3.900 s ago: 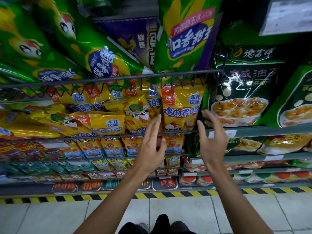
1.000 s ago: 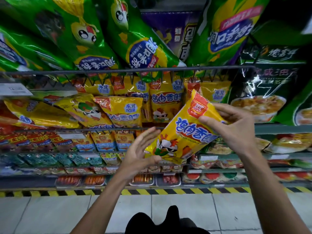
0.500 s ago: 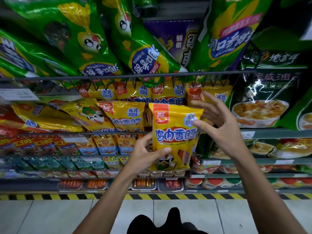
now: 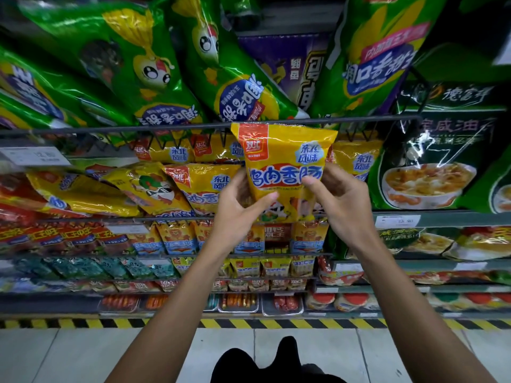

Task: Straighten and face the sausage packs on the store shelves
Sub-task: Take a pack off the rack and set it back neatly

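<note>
I'm holding yellow sausage pack (image 4: 284, 167) upright w/ both hands, left hand (image 4: 235, 208) & right hand (image 4: 343, 203) fingers clamping its sides.

We count two hands, left (image 4: 235, 210) and right (image 4: 343, 201), one yellow sausage pack (image 4: 284, 170) held between them, and three big green corn-sausage bags (image 4: 229, 64) overhead.
</note>
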Motion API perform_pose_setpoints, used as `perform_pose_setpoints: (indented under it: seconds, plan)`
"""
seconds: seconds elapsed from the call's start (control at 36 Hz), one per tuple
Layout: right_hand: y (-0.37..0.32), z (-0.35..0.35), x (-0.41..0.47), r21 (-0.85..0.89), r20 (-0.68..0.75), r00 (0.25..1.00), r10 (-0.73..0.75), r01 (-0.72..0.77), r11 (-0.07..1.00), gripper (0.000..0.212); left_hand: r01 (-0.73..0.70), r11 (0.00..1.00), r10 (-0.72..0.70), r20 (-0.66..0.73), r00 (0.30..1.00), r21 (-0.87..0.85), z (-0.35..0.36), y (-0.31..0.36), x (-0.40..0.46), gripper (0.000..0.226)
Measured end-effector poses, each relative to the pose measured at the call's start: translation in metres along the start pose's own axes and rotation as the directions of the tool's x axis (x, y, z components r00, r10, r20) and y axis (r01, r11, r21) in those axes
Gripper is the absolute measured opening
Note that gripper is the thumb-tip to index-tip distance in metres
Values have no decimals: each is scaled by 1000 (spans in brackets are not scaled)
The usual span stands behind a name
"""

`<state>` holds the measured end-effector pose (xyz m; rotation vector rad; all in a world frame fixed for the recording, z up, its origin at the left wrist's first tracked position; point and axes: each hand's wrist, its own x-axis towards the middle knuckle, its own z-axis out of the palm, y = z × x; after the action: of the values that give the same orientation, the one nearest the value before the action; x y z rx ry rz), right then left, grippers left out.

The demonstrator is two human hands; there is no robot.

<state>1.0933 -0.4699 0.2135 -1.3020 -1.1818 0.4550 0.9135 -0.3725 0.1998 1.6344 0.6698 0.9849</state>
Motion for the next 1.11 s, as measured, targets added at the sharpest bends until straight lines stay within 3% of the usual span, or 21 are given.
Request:
perform_pose_setpoints:
  seconds: [0.19, 0.28, 0.33, 0.39, 0.44, 0.5, 0.56, 0.61, 0.72, 0.81, 0.92, 1.11]
  plan:
    - [7, 14, 5, -46, -66, 998, 25, -28, 999, 37, -89, 995, 93, -85, 992, 43, 6, -10, 13, 53]
    - [13, 20, 7, -47, -40, 999, 12, -14, 999, 8, -92, 993, 101, -121, 988, 75, 5, -16, 15, 56]
    - [19, 23, 10, -69, -34, 999, 16, -18, 997, 15, -77, 992, 89, -111, 990, 103, 3, -20, 16, 56]
    - [30, 23, 12, -96, -13, 999, 29, -30, 995, 17, -44, 987, 54, -59, 997, 155, -1, -27, 16, 59]
    - [44, 23, 8, -150, 24, 999, 41, -37, 988, 6, 33, 980, -37, 19, 999, 194, -4, -34, 17, 60]
    - [56, 23, 5, -210, 51, 994, 99, -86, 974, 22, 94, 952, -124, 87, 988, 292, -8, -42, 19, 62]
    - [67, 24, 2, -263, 59, 992, 116, -97, 960, 5, 121, 904, -187, 124, 974, 411, -9, -48, 22, 65]
    - [68, 28, 1, -369, 5, 999, 53, -47, 928, 31, 118, 863, -207, 131, 970, 491, -10, -48, 24, 69]
    - [71, 30, -3, -444, -45, 999, 13, -32, 896, 14, 30, 818, -160, 178, 971, 575, -15, -52, 22, 66]
    - [76, 31, -14, -439, -87, 996, 24, -60, 897, 29, 17, 742, -188, 184, 965, 670, -17, -55, 17, 65]
    - [86, 30, -22, -568, -6, 995, 104, -89, 819, 37, 0, 668, -158, 142, 977, 744, -19, -53, 12, 65]
    - [77, 27, -10, -550, -129, 991, 46, -110, 828, 42, 33, 737, -61, 18, 998, 676, -11, -50, 19, 56]
